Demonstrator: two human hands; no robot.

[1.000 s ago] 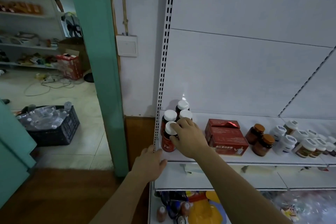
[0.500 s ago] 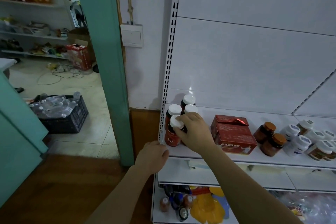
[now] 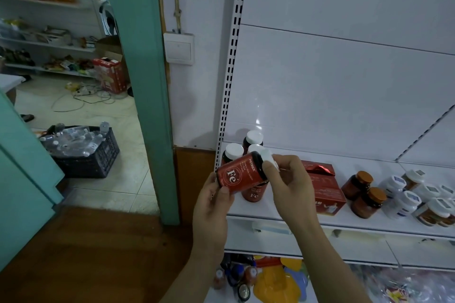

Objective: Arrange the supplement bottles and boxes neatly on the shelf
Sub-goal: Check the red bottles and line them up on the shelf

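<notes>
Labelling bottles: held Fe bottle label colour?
Red, white lettering, on the Fe bottle; head view.

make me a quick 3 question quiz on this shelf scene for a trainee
1. True or false: the red Fe bottle held in both hands is upright.
2. Which hand grips the bottle's white cap? A) left hand B) right hand C) neither
3. What lies on the shelf between the white-capped red bottles and the orange-capped brown bottles?

Key
1. False: it is tilted, with its cap up and to the right.
2. B: the right hand grips the cap, while the left hand holds the base.
3. The red box.
</notes>
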